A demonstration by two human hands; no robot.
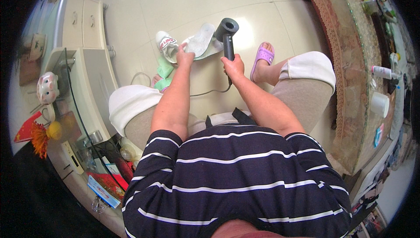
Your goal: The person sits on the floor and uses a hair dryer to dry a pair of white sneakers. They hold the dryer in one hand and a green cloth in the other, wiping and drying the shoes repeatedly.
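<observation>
My right hand [234, 67] grips the handle of a black hair dryer [227, 29], whose round barrel is uppermost. Its cord trails down from the handle and runs left over the floor. The dryer's barrel is close to the right side of a pale shoe insole [200, 39]. At the insole's lower left edge, my left hand [185, 57] holds it between thumb and fingers. Another white, flat piece lies partly hidden beneath it; I cannot tell what it is. Just left of that hand is a white shoe [166, 46] with printed letters, its opening towards me.
A green cloth or strap [165, 67] lies by my left foot. My right foot wears a purple slide sandal [263, 56]. On the left stands a cream cabinet [93, 74] with a glass shelf and a pig figurine [47, 88]. A cloth-covered table [352, 107] runs along the right.
</observation>
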